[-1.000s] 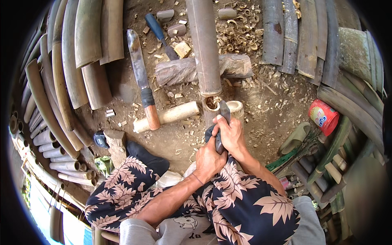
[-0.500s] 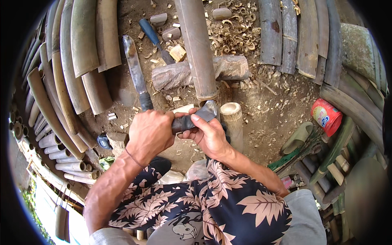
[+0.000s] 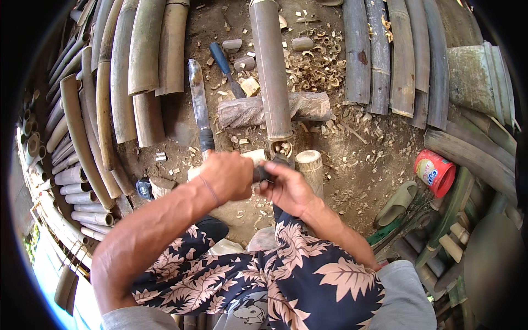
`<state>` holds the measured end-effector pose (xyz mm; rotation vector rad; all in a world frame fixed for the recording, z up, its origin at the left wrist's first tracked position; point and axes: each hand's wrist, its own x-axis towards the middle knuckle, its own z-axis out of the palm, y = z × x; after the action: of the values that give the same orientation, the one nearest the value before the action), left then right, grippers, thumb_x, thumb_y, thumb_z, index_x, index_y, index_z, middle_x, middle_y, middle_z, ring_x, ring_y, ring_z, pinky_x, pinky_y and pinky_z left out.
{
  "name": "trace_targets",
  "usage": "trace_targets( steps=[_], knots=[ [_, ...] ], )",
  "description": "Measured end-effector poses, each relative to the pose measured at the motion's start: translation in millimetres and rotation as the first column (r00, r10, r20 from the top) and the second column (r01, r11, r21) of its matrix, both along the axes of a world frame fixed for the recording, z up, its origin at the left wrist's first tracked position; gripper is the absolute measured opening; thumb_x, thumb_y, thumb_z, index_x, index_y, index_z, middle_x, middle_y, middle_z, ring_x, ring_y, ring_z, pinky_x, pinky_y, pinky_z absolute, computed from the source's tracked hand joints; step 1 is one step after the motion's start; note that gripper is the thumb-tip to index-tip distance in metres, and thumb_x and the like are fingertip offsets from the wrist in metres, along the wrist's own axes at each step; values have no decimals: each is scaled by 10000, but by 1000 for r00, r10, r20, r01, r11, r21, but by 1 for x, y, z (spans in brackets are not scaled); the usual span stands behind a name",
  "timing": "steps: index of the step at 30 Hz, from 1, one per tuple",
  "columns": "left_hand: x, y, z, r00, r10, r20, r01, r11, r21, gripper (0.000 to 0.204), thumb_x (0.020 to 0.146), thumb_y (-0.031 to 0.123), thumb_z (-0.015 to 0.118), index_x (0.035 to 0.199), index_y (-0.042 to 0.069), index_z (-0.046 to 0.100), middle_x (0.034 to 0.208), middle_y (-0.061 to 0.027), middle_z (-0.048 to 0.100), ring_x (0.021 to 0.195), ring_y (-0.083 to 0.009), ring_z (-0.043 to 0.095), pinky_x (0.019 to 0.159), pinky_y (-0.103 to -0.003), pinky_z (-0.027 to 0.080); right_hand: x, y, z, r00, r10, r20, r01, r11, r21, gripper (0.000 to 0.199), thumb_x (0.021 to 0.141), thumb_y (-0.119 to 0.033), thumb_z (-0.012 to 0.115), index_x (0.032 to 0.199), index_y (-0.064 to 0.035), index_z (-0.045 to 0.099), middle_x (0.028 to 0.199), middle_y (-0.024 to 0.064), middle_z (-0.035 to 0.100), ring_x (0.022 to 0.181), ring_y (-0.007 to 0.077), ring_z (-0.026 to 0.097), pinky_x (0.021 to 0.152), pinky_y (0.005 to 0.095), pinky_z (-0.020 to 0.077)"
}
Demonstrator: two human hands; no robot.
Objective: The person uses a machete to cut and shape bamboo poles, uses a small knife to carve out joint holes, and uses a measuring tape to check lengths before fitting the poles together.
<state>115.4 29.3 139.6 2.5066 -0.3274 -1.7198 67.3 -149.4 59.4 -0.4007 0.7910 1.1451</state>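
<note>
While the left hand [image 3: 223, 177] clenches one end of a dark tool [image 3: 260, 174], the right hand [image 3: 290, 190] grasps its other end, thumb on top, so the tool lies between both sets of fingers, just below a bamboo tube [image 3: 269, 71]. The tube's cut-open end holds pale chips [image 3: 284, 147]; a red container [image 3: 435, 173] leans rightward, contents hidden.

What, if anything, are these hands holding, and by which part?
A dark, thick-handled tool: the left hand grips its handle; the right hand holds it farther along.
</note>
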Motion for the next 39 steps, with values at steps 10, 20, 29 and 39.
trace_targets(
  steps=[10,20,29,39],
  knots=[
    [-72,-43,-14,472,602,-644,-882,321,-346,1034,844,711,600,1398,-138,394,975,-208,665,914,-317,690,816,-385,563,13,-71,43,54,780,624,-6,625,-781,388,983,-269,558,1274,-13,561,941,159,655,865,284,665,810,359,513],
    [-54,-111,-97,-145,823,-549,-866,-374,-331,370,983,285,495,853,-18,662,592,-12,538,491,-88,463,458,-261,368,82,-57,36,-364,903,230,-211,161,-964,442,824,-166,628,1253,-77,569,781,231,675,745,444,659,678,504,532],
    [-55,-103,-79,-591,232,-772,-453,-888,81,411,986,263,495,1296,1,560,712,-15,536,591,-107,471,527,-271,398,111,-19,64,-684,725,78,-27,82,-996,212,835,-180,647,994,-41,639,739,181,688,692,377,690,617,434,561],
    [-32,-87,-64,-468,497,-731,-727,-687,-1,330,964,241,490,818,-24,623,654,-65,588,565,-157,544,543,-296,436,123,-14,75,-597,797,93,-224,-54,-973,195,848,-115,576,1002,-18,646,740,210,681,733,402,686,691,479,545]
  ],
)
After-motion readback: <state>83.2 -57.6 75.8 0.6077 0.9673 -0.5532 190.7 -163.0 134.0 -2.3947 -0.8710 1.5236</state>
